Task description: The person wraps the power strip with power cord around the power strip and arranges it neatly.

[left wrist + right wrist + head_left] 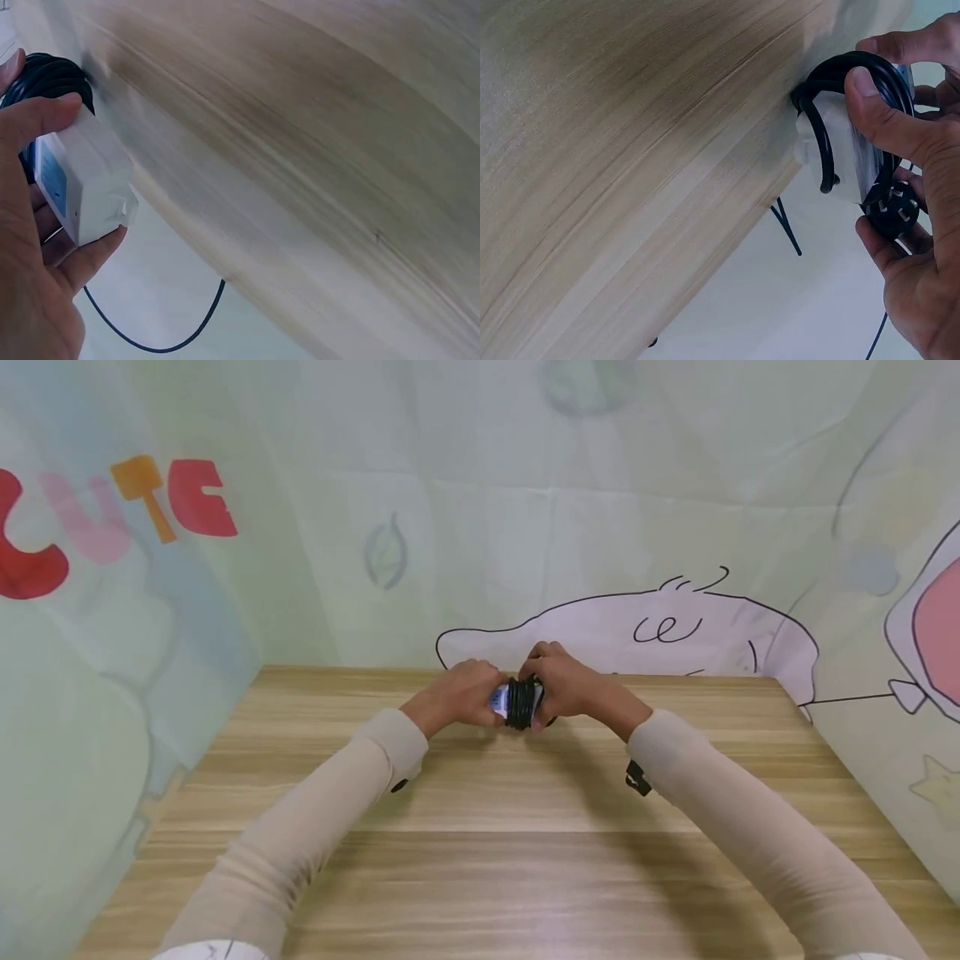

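A white power strip (97,176) with a blue label is held over the far edge of the table, in the middle of the head view. Black cord (521,703) is wound in several turns round its middle. My left hand (468,692) grips one end, thumb on one face and fingers on the other. At the opposite end my right hand (566,681) grips the strip, with its thumb pressing on the coils. A black plug (894,210) with metal pins sits by the right fingers in the right wrist view, next to the wound cord.
The wood-grain table (480,860) stretches below both arms. Behind it hangs a printed cloth backdrop (480,543) with cartoon drawings, which also covers the left and right sides.
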Demonstrator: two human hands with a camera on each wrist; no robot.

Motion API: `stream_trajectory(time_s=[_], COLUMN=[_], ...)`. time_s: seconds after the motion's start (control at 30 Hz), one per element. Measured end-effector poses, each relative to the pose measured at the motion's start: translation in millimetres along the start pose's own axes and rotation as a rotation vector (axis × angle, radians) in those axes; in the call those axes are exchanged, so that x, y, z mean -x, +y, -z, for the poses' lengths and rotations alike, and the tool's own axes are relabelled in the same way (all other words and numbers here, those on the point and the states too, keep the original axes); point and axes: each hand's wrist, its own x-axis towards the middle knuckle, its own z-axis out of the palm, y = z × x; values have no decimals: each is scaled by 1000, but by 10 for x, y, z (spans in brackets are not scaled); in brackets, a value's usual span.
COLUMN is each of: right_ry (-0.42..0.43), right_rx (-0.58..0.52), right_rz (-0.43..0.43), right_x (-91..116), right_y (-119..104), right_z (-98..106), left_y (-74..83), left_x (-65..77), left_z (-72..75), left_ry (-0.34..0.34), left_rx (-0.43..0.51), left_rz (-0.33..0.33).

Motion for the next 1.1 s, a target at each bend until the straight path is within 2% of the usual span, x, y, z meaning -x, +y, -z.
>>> stream_trajectory(time_s=[0.27,0.47,0.6,0.73,0.87,1.0,1.1], right_ry=[32,-26,-20,-12,18,71,80], right_rx=[25,-89,-172,-256,-295,-268,-257], right_rz=[5,-41,-23,-49,-101,-122,-124], right_x=[-45,-65,-87,-102,-88,-107,-148], right_y=[34,182,310,402,454,469,451], right_z=[-21,-31,-13,-46,-112,-140,-135], left_y=[-157,-292,-305,-284,-264,-282,-321], left_x=[-50,-100,-169,-221,-225,-208,-187], left_z=[29,19,64,88,69,22,-13], left_ry=[-29,-141,-196,-231,-229,-203,-185], left_rx=[98,239,251,245,252,259,262], left_rz=[-12,65,103,154,181,190,191])
